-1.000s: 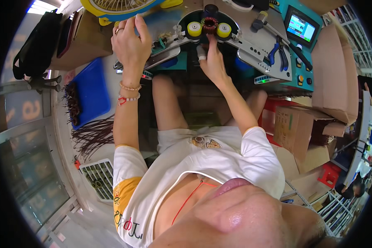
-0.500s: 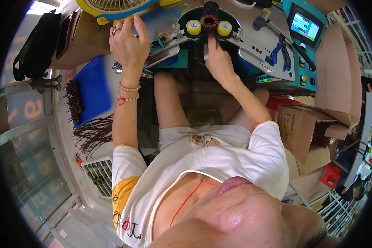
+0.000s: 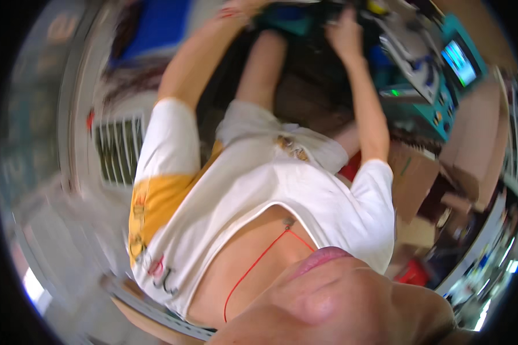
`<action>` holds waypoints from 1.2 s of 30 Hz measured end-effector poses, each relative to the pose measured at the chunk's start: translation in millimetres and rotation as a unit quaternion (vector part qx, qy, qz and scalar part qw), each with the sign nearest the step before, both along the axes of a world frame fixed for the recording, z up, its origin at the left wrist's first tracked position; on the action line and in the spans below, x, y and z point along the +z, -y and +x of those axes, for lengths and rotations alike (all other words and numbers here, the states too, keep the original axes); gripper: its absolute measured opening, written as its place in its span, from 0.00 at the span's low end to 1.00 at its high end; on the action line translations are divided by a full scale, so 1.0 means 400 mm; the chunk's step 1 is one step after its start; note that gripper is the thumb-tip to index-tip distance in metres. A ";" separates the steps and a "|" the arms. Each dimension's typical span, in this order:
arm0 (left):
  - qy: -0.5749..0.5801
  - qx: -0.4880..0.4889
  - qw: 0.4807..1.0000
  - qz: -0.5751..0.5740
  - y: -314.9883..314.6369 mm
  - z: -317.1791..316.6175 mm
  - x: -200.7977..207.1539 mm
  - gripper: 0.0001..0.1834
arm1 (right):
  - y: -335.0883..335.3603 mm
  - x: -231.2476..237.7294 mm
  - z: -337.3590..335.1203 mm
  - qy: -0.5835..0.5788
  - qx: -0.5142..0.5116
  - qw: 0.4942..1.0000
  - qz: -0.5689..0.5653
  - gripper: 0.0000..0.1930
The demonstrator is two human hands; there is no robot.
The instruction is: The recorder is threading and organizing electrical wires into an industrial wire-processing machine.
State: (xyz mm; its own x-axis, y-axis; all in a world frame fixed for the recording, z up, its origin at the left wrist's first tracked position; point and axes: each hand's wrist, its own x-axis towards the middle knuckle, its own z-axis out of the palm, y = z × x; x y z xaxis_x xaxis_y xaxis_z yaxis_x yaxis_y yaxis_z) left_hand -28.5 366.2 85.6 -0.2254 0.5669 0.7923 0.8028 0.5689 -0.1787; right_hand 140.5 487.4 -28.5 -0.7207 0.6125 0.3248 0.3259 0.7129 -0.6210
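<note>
Motion smears the view. My left hand (image 3: 246, 6) is at the upper edge, where its fingers run out of the picture, so what it touches is hidden. Further right, my right hand (image 3: 346, 37) reaches up beside the winding machine (image 3: 411, 60). Its fingers are too smeared to show whether they hold anything. A yellow roller (image 3: 377, 7) shows partly at the upper edge, near that hand. No ring-shaped coil can be made out now.
A lit screen (image 3: 459, 62) stands on the teal machine housing (image 3: 440, 106) to the right, with open cardboard boxes (image 3: 411, 178) below it. At the left are a blue tray (image 3: 158, 29), dark wires (image 3: 121, 86) and a white slatted tray (image 3: 120, 150).
The view has tilted and swung, pushing the machine up and to the right. My right index finger was at a copper ring coil between two yellow rollers; my left hand was beside the fan.
</note>
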 end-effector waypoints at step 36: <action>0.483 0.338 0.805 0.061 1.427 -0.714 -0.396 0.18 | 0.356 -0.308 0.387 0.421 0.147 0.880 -0.161 0.16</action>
